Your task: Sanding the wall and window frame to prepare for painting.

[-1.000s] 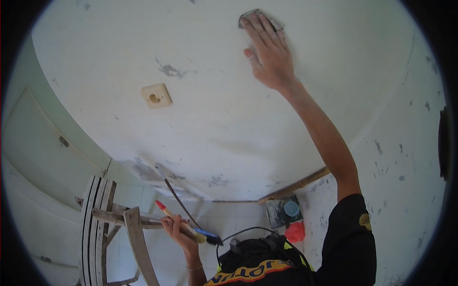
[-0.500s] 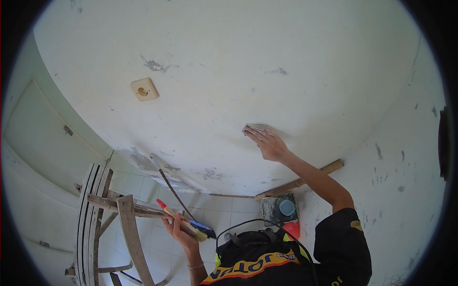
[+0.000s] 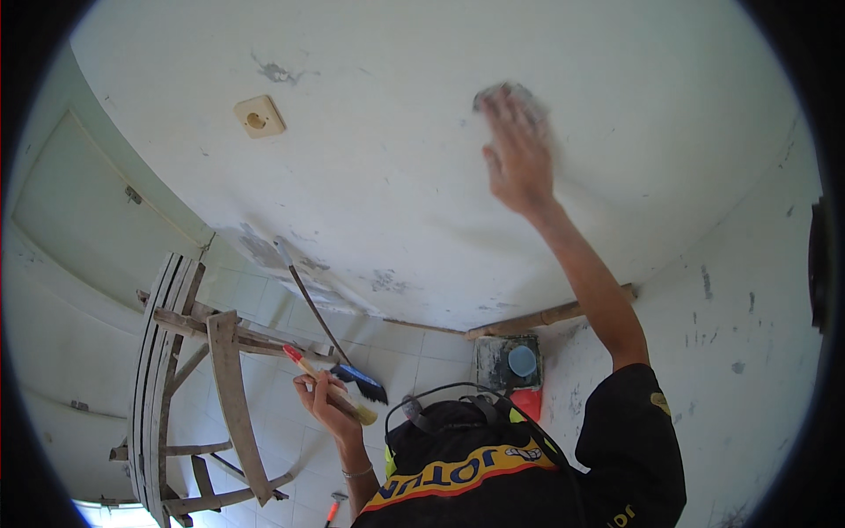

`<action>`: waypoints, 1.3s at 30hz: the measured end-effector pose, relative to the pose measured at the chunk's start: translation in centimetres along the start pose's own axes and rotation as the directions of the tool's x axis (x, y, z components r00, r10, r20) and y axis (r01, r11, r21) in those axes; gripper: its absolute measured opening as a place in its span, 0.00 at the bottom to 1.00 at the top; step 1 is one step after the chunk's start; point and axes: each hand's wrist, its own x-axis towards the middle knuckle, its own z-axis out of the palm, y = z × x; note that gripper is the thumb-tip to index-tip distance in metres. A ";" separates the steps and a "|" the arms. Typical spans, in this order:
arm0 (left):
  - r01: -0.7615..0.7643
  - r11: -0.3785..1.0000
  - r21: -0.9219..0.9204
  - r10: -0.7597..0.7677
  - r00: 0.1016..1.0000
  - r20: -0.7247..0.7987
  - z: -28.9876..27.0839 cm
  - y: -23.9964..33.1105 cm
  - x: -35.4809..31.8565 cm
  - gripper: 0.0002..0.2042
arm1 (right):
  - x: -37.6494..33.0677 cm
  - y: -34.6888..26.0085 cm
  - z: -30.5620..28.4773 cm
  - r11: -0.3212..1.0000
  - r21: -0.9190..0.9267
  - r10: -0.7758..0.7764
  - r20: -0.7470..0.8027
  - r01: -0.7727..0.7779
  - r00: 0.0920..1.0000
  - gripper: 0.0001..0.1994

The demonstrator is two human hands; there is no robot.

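Observation:
My right hand [image 3: 519,150] is raised high and pressed flat against the white wall [image 3: 378,150]. Under its fingers lies a thin greyish sheet that looks like sandpaper [image 3: 533,107], partly hidden and smeared by motion. Low on the left, my left hand [image 3: 326,407] is closed around a paintbrush [image 3: 330,389]. The brush has a red-tipped wooden handle pointing up and left, and its yellowish bristles point down and right, away from the wall.
A wooden trestle [image 3: 224,396] stands at the left. Beyond my left hand a broom [image 3: 315,312] leans on the wall. A dirty square container with a blue cup [image 3: 522,360], a red object [image 3: 526,404] and a bamboo pole [image 3: 546,319] lie near the wall's foot. A socket [image 3: 260,116] sits upper left.
My right hand has swept up and slightly right across the wall with the sheet. My left hand still holds the paintbrush. The view has tilted, so the wall appears higher.

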 end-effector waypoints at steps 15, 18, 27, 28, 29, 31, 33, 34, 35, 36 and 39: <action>-0.059 0.998 0.011 0.059 0.998 -0.039 -2.2 -0.1 -0.8 0.09 | -14.1 3.2 3.0 0.998 0.057 -0.023 0.410 -0.001 0.912 0.35; -0.037 0.999 0.027 0.038 0.999 -0.037 -1.4 -0.3 -1.1 0.09 | -12.1 2.0 2.5 0.996 0.032 0.073 0.207 -0.081 0.976 0.35; -0.044 0.999 0.002 0.044 0.998 0.054 -0.5 -0.3 -1.5 0.08 | -18.2 3.7 4.7 0.997 0.077 -0.034 0.474 -0.003 0.880 0.36; -0.042 0.999 0.013 0.041 0.998 0.047 -0.9 -0.6 -1.5 0.08 | -16.4 3.5 4.0 0.998 0.040 0.017 0.453 -0.039 0.891 0.35; -0.036 0.999 0.026 0.034 0.998 0.046 -1.1 -0.8 -1.5 0.08 | -15.3 3.0 3.6 0.998 0.036 0.031 0.455 -0.054 0.890 0.35; -0.020 0.999 0.035 0.018 0.998 0.052 -0.4 -0.5 -1.8 0.08 | -14.1 2.1 3.4 0.990 0.069 0.101 0.225 -0.120 0.969 0.36; -0.003 0.999 0.035 0.001 0.998 0.058 0.1 -0.3 -2.2 0.08 | -17.0 3.0 5.3 0.986 0.112 0.087 0.300 -0.126 0.950 0.37; -0.013 0.999 0.039 0.010 0.997 0.074 0.5 -0.2 -2.1 0.08 | -18.4 3.3 5.9 0.993 0.094 0.042 0.333 -0.077 0.942 0.37; -0.021 0.999 0.045 0.018 0.996 0.083 0.5 0.0 -2.3 0.07 | -18.9 3.0 5.6 0.996 0.083 -0.008 0.370 -0.025 0.929 0.38; -0.021 0.999 0.047 0.017 0.996 0.084 0.6 0.2 -2.5 0.07 | -19.3 2.8 5.4 0.996 0.083 -0.006 0.372 -0.027 0.928 0.38; -0.041 0.999 0.028 0.038 0.994 0.102 0.9 0.5 -2.6 0.07 | -18.2 2.6 4.1 0.985 0.130 0.052 0.403 -0.114 0.914 0.38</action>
